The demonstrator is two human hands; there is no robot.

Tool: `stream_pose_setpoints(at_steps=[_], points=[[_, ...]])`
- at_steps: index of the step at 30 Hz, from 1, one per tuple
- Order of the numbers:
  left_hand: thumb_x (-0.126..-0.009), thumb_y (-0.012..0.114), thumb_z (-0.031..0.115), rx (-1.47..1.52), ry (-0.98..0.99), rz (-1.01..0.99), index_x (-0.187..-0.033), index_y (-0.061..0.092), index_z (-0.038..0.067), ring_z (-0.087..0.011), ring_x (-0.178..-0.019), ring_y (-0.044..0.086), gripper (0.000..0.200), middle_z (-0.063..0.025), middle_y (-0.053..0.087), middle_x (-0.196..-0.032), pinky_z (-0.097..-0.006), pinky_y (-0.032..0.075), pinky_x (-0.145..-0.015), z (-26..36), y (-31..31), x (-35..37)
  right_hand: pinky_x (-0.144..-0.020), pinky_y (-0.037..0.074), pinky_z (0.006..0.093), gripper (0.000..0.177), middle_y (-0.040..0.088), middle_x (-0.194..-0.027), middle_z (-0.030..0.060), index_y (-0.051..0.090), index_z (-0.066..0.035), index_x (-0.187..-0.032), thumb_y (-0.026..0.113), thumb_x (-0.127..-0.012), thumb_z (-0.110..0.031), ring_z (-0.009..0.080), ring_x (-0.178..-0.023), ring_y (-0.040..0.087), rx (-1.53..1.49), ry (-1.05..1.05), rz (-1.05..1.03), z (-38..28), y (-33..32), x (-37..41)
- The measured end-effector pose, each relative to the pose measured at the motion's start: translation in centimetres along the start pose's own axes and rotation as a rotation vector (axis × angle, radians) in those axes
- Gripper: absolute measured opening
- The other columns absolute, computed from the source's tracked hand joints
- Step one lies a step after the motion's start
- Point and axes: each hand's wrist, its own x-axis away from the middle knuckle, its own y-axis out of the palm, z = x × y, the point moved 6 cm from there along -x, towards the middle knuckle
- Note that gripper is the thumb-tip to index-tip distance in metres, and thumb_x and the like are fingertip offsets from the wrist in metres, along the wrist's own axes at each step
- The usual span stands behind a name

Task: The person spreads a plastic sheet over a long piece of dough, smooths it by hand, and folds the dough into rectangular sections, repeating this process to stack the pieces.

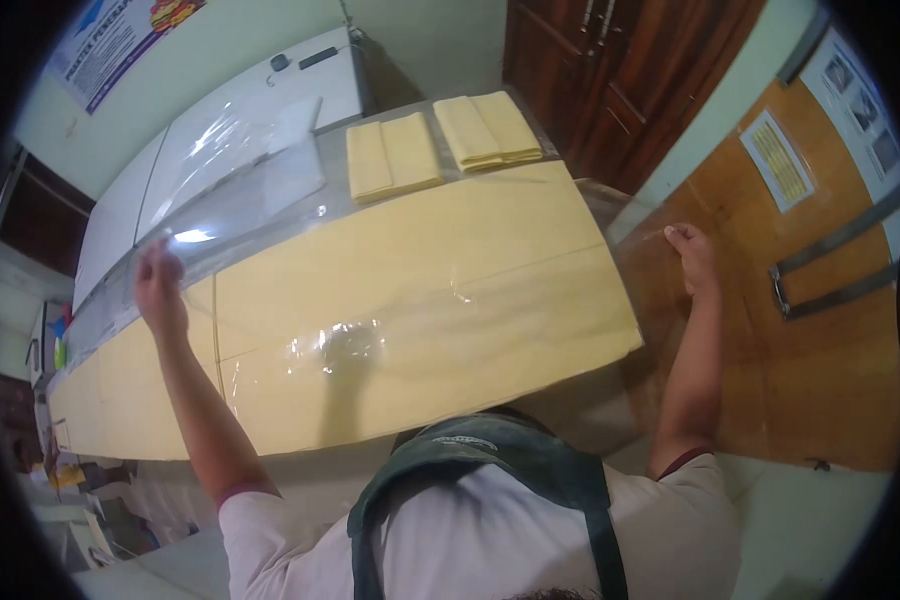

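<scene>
My left hand [160,290], raised over the table's left part, pinches the edge of a clear plastic sheet [335,345]. Off the table's right end, my right hand [698,258] has its fingers closed on the same sheet. The film spans between both hands, with wrinkles and bright glints over a wide, pale yellow sheet [510,205] spread along the table. Straight crease or seam lines cross the yellow sheet. Behind it lie two folded yellow bundles, a left one [392,158] and a right one [485,130].
More clear plastic [240,150] lies on the white tabletop [120,205] at the back left, with a small dark object [318,58] farther back. Dark wooden doors [610,80] stand behind. A brown wooden panel [820,380] with a metal handle is close on my right.
</scene>
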Motion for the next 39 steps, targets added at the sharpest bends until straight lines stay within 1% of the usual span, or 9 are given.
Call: stream_pose_setpoints(at_steps=[4,8,9,10,21,26,28,32,39], points=[[-0.098,0.065,0.031,-0.063,-0.413,0.01,-0.098,0.065,0.007,-0.0053,-0.063,0.044,0.024,0.0043,0.049,-0.07,-0.0233,0.035,-0.056,-13.4,-7.4,4.3,-0.065,0.049,0.0282,0.009,0.067,-0.084,0.0043,0.067,-0.01,-0.103,0.065,-0.098,-0.017,0.0125,-0.071,0.062,-0.537,0.29,-0.105,1.2,10.6,-0.9],[-0.097,0.066,0.034,-0.301,-0.61,0.133,-0.097,0.068,0.002,-0.0067,-0.062,0.047,0.032,0.0023,0.054,-0.07,-0.0262,0.038,-0.054,-20.5,-10.7,7.1,-0.066,0.052,0.0383,0.016,0.072,-0.09,0.0126,0.065,-0.008,-0.104,0.062,-0.099,-0.023,0.026,-0.078,0.07,0.029,0.379,0.05,5.2,18.4,-4.3],[-0.097,0.066,0.034,-0.302,-0.617,0.143,-0.097,0.068,0.002,-0.0067,-0.062,0.047,0.032,0.0023,0.054,-0.07,-0.0262,0.038,-0.054,-23.0,-11.9,7.0,-0.068,0.052,0.0419,0.02,0.072,-0.091,0.0163,0.065,-0.005,-0.102,0.062,-0.099,-0.024,0.0321,-0.08,0.069,0.363,0.014,0.12,3.9,19.8,-5.6],[-0.096,0.066,0.034,-0.463,-0.468,0.112,-0.096,0.069,0.0,-0.0114,-0.065,0.053,0.035,-0.0019,0.059,-0.072,-0.0297,0.043,-0.059,-24.5,-12.9,6.3,-0.07,0.052,0.0455,0.024,0.072,-0.093,0.02,0.064,-0.002,-0.099,0.062,-0.098,-0.026,0.0382,-0.083,0.069,0.687,-0.361,0.185,2.3,21.7,-5.7],[-0.091,0.066,0.032,-1.311,-0.38,-0.023,-0.099,0.072,0.004,-0.0354,-0.101,0.064,0.029,-0.0149,0.071,-0.1,-0.0496,0.051,-0.085,-26.8,-10.4,3.7,-0.074,0.051,0.0479,0.036,0.068,-0.086,0.0218,0.066,-0.001,-0.091,0.062,-0.091,-0.037,0.0429,-0.084,0.066,0.953,-0.155,0.007,5.1,27.9,-11.5],[-0.089,0.068,0.031,-1.467,-0.282,0.038,-0.112,0.066,0.006,-0.0372,-0.114,0.057,0.034,-0.0162,0.063,-0.119,-0.0525,0.047,-0.092,-24.5,-8.3,4.4,-0.1,0.041,0.0518,0.053,0.054,-0.14,0.0178,0.055,-0.006,-0.129,0.069,-0.089,-0.038,0.0364,-0.126,0.052,1.339,-0.246,0.299,1.3,29.3,-8.0],[-0.089,0.069,0.03,-1.413,0.199,0.208,-0.122,0.058,0.002,-0.0379,-0.117,0.055,0.044,-0.0184,0.059,-0.126,-0.051,0.045,-0.096,-22.3,-6.6,4.4,-0.106,0.034,0.0538,0.063,0.044,-0.147,0.0178,0.047,-0.007,-0.137,0.071,-0.087,-0.038,0.0363,-0.134,0.042,1.207,-0.456,0.199,3.4,30.7,-6.6],[-0.092,0.065,0.032,-0.914,0.059,-0.554,-0.146,0.039,0.0,-0.0397,-0.144,0.032,0.067,-0.0231,0.036,-0.154,-0.0488,0.025,-0.119,-26.0,-0.9,7.2,-0.118,0.02,0.057,0.08,0.03,-0.158,0.0212,0.033,-0.008,-0.152,0.068,-0.089,-0.045,0.0365,-0.149,0.024,1.054,-0.525,-0.433,4.5,35.7,-2.5],[-0.092,0.056,0.049,-1.234,-0.123,-0.705,-0.158,0.021,0.004,-0.041,-0.153,0.009,0.086,-0.0208,0.016,-0.165,-0.0589,0.006,-0.121,-25.2,1.3,8.2,-0.12,0.01,0.06,0.083,0.016,-0.165,0.0185,0.023,-0.012,-0.159,0.051,-0.096,-0.058,0.0343,-0.154,0.01,1.365,-0.266,-0.4,5.1,34.4,-5.6]])
